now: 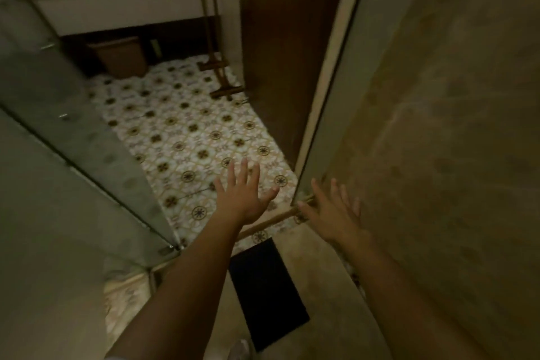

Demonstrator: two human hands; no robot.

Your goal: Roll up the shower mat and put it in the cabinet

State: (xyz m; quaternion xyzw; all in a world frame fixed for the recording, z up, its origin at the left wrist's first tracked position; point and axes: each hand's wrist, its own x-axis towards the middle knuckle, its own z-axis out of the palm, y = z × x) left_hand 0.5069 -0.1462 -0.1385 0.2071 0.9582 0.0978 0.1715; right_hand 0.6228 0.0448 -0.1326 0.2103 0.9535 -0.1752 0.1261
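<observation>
Mat lies on floor below hands.

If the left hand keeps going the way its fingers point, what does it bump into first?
Probably nothing close. The left hand is open, fingers pointing forward over the patterned tile floor. Far along that line sit the brown bin and the vanity counter, but depth is hard to judge from this one view.

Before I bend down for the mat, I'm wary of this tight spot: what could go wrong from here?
1. The flat dark rectangular mat lies below both outstretched arms, so reaching it probably means stooping low between the glass shower panel and the beige wall; a bump seems possible.
2. The right hand, fingers spread, hovers near the door frame edge and could knock it.
3. The left hand is also empty; dim light may hide the mat's edges.
</observation>
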